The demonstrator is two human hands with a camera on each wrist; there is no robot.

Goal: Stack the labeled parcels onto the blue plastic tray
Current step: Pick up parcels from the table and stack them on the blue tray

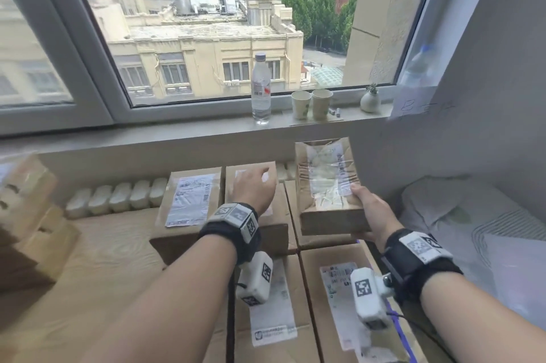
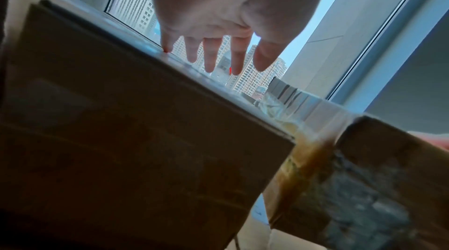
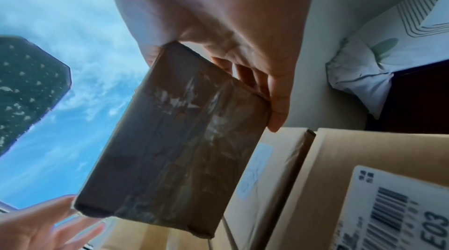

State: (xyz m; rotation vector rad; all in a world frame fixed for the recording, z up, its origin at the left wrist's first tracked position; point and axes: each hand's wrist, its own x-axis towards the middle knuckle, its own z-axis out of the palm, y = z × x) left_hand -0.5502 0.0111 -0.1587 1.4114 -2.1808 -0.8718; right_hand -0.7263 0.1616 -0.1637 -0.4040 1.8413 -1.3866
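My right hand [image 1: 369,209] grips the near right corner of a brown paper parcel [image 1: 325,182] with a taped label, held tilted above the stack. In the right wrist view the thumb and fingers of that hand [image 3: 243,43] clamp the parcel [image 3: 175,139] at its edges. My left hand [image 1: 254,185] hovers open over a labeled cardboard box [image 1: 274,235] in the back row, and its straight, spread fingers [image 2: 213,43] are above that box [image 2: 121,139]. Several more labeled boxes [image 1: 192,200] [image 1: 334,288] lie side by side. A thin blue strip [image 1: 404,336] shows beside the front right box.
The window sill behind holds a water bottle [image 1: 261,88], two paper cups [image 1: 311,104] and a small vase [image 1: 370,99]. A radiator [image 1: 118,197] runs under it. Flattened cardboard [image 1: 29,215] lies at the left, and a bed with a pillow [image 1: 458,215] at the right.
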